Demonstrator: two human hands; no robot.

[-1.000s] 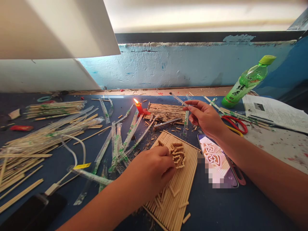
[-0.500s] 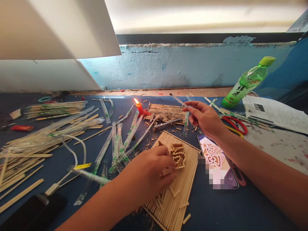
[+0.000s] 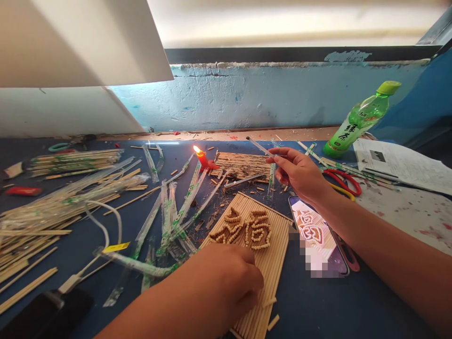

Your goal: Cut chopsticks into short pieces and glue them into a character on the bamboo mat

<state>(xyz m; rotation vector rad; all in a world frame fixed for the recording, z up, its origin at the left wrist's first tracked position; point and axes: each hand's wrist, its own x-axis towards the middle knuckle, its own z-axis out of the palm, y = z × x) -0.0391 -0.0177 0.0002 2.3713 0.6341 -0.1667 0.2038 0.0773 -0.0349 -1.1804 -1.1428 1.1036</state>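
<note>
My right hand [image 3: 294,170] pinches a thin translucent glue stick [image 3: 259,147] with a blackened tip, held above the table's back part. My left hand [image 3: 235,278] is closed low over a panel of wooden sticks laid side by side [image 3: 278,235]; its fingertips are hidden, and whatever they hold I cannot make out. Just beyond it, a raised character [image 3: 259,230] built from short stick pieces stands on the panel. A short cut stick [image 3: 273,322] lies on the table at the panel's right edge. To the right, a phone [image 3: 314,235] displays a similar character.
A lit red candle [image 3: 202,157] burns behind the panel, near a second stick mat [image 3: 243,165] covered in dark scraps. Plastic wrappers [image 3: 169,207] and chopsticks [image 3: 35,245] spread leftward. Red-handled scissors [image 3: 346,181], a green bottle [image 3: 363,117] and papers [image 3: 406,165] are at right.
My left hand has moved from the raised character toward me, over the loose stick pieces, uncovering the whole character. My right hand keeps the glue stick nearly still.
</note>
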